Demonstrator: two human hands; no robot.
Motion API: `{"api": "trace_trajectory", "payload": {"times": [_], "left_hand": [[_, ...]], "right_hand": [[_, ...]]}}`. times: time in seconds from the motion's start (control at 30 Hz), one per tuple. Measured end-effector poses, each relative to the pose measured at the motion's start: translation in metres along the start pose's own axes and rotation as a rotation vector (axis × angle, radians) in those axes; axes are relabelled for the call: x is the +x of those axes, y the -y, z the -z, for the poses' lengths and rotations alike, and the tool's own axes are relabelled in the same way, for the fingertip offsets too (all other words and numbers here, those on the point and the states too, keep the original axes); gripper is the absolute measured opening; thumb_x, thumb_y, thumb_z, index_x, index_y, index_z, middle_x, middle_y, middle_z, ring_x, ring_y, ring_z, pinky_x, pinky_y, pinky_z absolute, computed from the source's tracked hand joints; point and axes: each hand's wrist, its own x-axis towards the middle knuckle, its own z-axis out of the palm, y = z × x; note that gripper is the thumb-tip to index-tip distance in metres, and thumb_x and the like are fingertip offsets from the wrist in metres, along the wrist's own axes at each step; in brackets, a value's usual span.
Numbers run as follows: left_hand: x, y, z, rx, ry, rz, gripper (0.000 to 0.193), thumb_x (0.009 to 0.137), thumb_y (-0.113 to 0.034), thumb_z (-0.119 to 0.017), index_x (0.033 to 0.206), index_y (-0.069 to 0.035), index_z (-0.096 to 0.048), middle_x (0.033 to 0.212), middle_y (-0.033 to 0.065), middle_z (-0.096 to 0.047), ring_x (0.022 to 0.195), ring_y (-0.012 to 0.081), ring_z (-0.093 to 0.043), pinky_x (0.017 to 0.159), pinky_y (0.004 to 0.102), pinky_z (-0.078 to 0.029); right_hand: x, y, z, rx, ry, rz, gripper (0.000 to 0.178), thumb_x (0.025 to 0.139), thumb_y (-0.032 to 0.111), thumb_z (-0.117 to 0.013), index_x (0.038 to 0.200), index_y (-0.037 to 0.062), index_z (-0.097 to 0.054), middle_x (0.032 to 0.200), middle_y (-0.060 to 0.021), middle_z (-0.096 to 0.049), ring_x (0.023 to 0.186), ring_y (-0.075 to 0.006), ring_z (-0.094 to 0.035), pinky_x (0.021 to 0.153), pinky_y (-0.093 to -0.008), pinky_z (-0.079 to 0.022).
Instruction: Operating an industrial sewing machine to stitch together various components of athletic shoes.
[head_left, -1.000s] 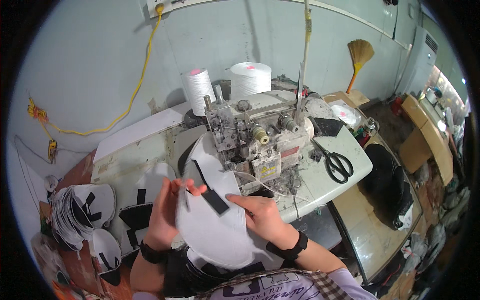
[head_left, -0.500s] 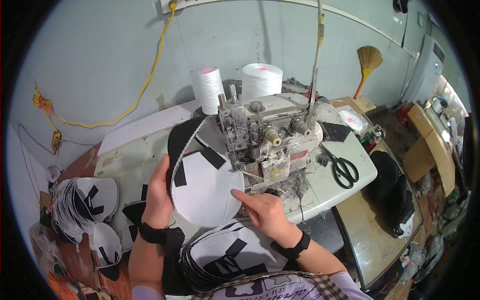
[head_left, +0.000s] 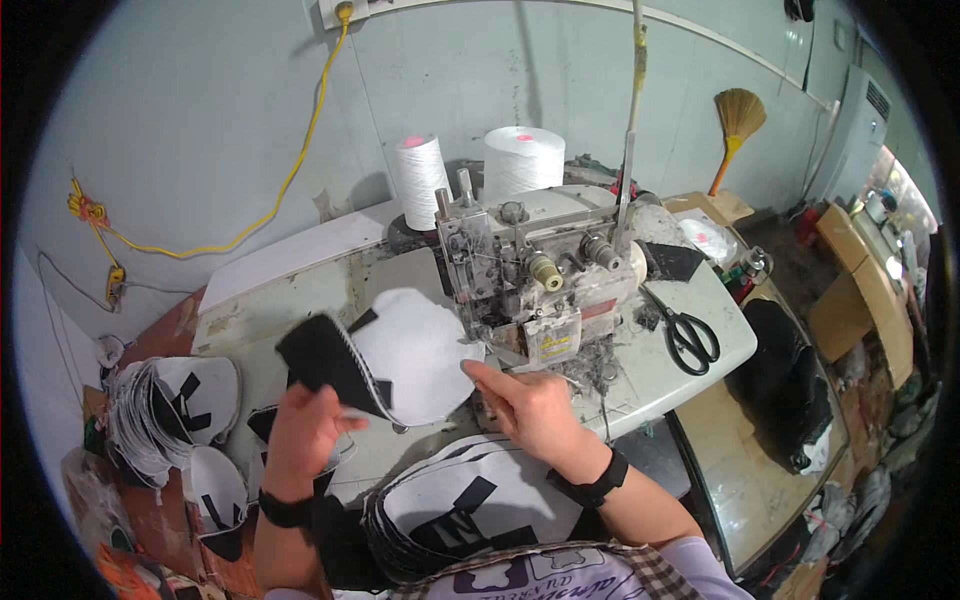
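handling: white and black fabric piece [head_left: 405,355], lifted over the sewing table [head_left: 700,330], near its front edge
left hand [head_left: 305,430]: pinching the piece's black lower-left edge, fingers curled
right hand [head_left: 530,405]: index finger extended onto the piece's right edge, just beside the overlock machine [head_left: 540,270]
lap: stack of cut pieces [head_left: 470,505]
table right end: black scissors [head_left: 690,335]
table back edge: two white thread cones [head_left: 470,170]
left of table: further piled pieces [head_left: 165,410]

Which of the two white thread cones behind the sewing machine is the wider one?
The right cone, directly behind the machine; the left cone is slimmer and tapered.
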Motion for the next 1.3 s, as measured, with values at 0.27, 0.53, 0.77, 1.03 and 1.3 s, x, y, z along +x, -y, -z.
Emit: {"api": "trace_trajectory", "payload": {"times": [0.27,0.53,0.77,1.03,1.3], "left_hand": [[-0.046,0.029,-0.053,0.495,0.153,-0.167,0.019,0.093,-0.001,-0.055,0.108,0.008,-0.063,0.099,0.0172,-0.069,0.083,0.0235,-0.071,0.066,0.0354,-0.061],[0.001,0.046,-0.075,0.952,0.01,-0.448,0.016,0.088,-0.013,-0.071,0.099,-0.001,-0.069,0.089,0.0094,-0.069,0.079,0.0222,-0.063,0.076,0.0346,-0.05],[0.101,0.067,0.063,1.113,-0.288,-0.41,0.037,0.092,-0.029,-0.068,0.087,0.007,-0.067,0.082,0.0035,-0.064,0.068,0.013,-0.059,0.066,0.0318,-0.051],[0.12,0.061,0.165,0.828,-0.448,0.072,0.034,0.091,-0.033,-0.069,0.101,-0.001,-0.062,0.101,0.0065,-0.06,0.095,0.0227,-0.055,0.087,0.0351,-0.043],[0.016,0.005,0.11,1.504,-0.676,-0.046,0.057,0.101,-0.045,-0.048,0.099,0.007,-0.071,0.09,0.0216,-0.071,0.078,0.0377,-0.064,0.069,0.0446,-0.05]], "right_hand": [[-0.004,-0.002,0.011,0.03,0.058,-0.013,0.051,0.075,-0.003,-0.063,0.125,0.0091,-0.063,0.066,-0.0088,-0.061,0.057,-0.0253,-0.061,0.055,-0.0362,-0.049],[-0.046,0.002,0.012,0.194,0.045,-0.136,0.046,0.08,0.005,-0.068,0.125,0.0059,-0.056,0.081,-0.0104,-0.067,0.068,-0.0309,-0.066,0.062,-0.0392,-0.053],[-0.081,0.013,-0.013,0.107,0.327,-0.001,0.063,0.074,0.034,-0.071,0.124,-0.0009,-0.054,0.127,-0.02,-0.051,0.119,-0.0374,-0.049,0.099,-0.0465,-0.041],[-0.1,-0.003,-0.013,0.109,0.18,-0.02,0.063,0.065,0.02,-0.08,0.121,0.0067,-0.054,0.128,-0.0178,-0.048,0.119,-0.0358,-0.047,0.097,-0.0434,-0.039],[-0.099,-0.001,-0.015,0.063,0.281,-0.019,0.067,0.069,0.023,-0.075,0.13,0.0089,-0.05,0.134,-0.0171,-0.046,0.126,-0.0354,-0.044,0.102,-0.0447,-0.038]]}}
